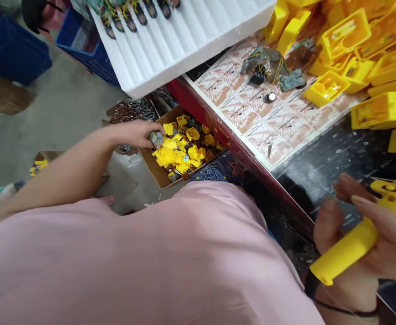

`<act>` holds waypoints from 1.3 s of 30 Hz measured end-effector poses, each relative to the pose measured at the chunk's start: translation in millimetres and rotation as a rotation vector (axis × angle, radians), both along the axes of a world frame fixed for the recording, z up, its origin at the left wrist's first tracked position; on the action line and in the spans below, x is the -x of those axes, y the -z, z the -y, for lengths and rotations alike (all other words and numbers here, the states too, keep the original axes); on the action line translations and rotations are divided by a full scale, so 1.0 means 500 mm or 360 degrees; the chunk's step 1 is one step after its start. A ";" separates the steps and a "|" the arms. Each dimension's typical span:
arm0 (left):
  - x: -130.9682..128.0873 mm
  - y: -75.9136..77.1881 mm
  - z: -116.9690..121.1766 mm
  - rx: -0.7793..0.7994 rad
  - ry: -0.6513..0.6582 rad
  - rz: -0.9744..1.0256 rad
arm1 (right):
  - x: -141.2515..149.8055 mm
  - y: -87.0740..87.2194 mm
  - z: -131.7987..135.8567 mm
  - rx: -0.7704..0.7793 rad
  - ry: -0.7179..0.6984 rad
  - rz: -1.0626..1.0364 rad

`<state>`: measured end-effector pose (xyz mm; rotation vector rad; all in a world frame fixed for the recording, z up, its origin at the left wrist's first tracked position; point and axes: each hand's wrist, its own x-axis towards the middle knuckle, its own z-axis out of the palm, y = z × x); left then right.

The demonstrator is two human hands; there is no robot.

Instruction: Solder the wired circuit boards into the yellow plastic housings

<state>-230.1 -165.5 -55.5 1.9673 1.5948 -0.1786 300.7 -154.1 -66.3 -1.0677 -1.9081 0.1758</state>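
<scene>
My left hand [138, 133] reaches over a cardboard box [150, 167] on the left. Its fingers are closed on a small greyish part [156, 139], blurred, whose kind I cannot make out. Below it in the box lie many yellow plastic pieces [175, 151], mixed with a few dark bits. At the lower right, my right hand [377, 253] holds a yellow plastic housing [347, 250] with a rounded, tube-like handle. The handle lies across the palm, and the housing's far end runs out of view at the right edge.
Yellow casings [347, 36] are piled on the table [248, 113] at upper right, near wired grey parts [292, 80] and a small round metal piece [270, 97]. A ridged white foam tray [191, 40] carries wired parts. Blue crates [11, 49] stand on the floor.
</scene>
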 end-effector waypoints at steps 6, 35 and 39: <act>-0.143 0.157 0.082 -0.0393 0.0044 -0.0508 | 0.015 0.003 -0.004 -0.0073 -0.0062 0.0216; -0.213 0.236 0.216 -0.0010 0.0203 -0.0299 | 0.027 0.003 -0.009 0.0015 -0.0112 0.0315; -0.244 0.309 0.208 0.0047 0.0313 -0.0221 | 0.017 0.003 -0.006 0.0040 -0.0111 0.0246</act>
